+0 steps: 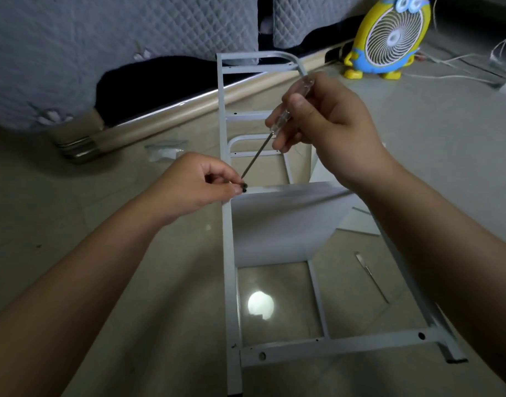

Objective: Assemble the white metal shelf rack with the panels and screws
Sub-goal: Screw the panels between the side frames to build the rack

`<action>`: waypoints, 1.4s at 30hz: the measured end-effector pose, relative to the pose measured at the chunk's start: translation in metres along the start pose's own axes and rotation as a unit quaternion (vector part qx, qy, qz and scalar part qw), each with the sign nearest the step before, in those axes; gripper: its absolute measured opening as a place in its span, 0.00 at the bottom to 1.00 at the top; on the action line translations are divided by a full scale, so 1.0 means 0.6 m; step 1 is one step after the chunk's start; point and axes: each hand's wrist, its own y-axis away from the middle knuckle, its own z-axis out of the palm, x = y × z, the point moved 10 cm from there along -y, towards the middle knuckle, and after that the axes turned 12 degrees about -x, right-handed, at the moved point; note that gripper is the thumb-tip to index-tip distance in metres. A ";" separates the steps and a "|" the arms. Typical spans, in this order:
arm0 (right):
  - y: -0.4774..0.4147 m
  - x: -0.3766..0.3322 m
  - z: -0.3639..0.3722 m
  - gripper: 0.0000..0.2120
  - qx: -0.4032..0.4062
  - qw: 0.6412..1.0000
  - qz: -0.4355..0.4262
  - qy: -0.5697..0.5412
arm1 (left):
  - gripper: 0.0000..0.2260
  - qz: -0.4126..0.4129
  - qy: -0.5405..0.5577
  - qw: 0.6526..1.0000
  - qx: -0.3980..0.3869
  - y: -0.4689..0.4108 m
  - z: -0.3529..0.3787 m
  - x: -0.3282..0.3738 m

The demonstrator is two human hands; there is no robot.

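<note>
clear-handled screwdriver (277, 126), small dark screw (244, 187) (pinched)

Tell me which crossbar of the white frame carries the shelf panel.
The middle crossbar, at the screw in the left hand; the shelf panel meets it. The others are bare.

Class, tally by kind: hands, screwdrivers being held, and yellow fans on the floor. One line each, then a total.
Hands: 2 (left hand pinching a screw, right hand)
Held screwdriver: 1
Standing yellow fan: 1
Total: 4
</note>
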 end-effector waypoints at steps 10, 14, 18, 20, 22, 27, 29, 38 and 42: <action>-0.002 -0.014 0.022 0.05 -0.059 0.995 -0.012 0.074 | 0.14 -0.007 -0.011 1.000 -0.012 0.003 0.004 0.005; -0.004 -0.019 0.022 0.04 -0.062 0.994 -0.018 0.089 | 0.12 -0.008 -0.012 1.000 -0.016 0.004 0.006 0.009; -0.008 -0.026 0.032 0.04 -0.085 0.990 -0.014 0.112 | 0.12 -0.006 -0.006 1.000 -0.006 0.008 0.004 0.010; -0.007 -0.029 0.037 0.04 -0.091 0.988 -0.014 0.122 | 0.11 -0.005 -0.001 1.000 0.004 0.010 0.004 0.011; -0.006 -0.033 0.040 0.04 -0.094 0.986 -0.018 0.135 | 0.11 -0.002 0.000 1.000 0.007 0.013 0.005 0.015; -0.004 -0.044 0.048 0.04 -0.115 0.977 -0.023 0.178 | 0.11 -0.005 -0.001 1.000 0.023 0.016 0.002 0.015; -0.003 -0.047 0.051 0.04 -0.122 0.974 -0.024 0.188 | 0.12 -0.008 -0.004 1.000 0.026 0.017 0.001 0.014; -0.006 -0.038 0.032 0.02 -0.122 0.977 0.009 0.174 | 0.12 -0.008 -0.006 0.999 0.033 0.015 -0.001 0.009; -0.008 -0.042 0.038 0.03 -0.141 0.972 0.011 0.187 | 0.12 -0.008 -0.010 0.999 0.031 0.014 0.000 0.008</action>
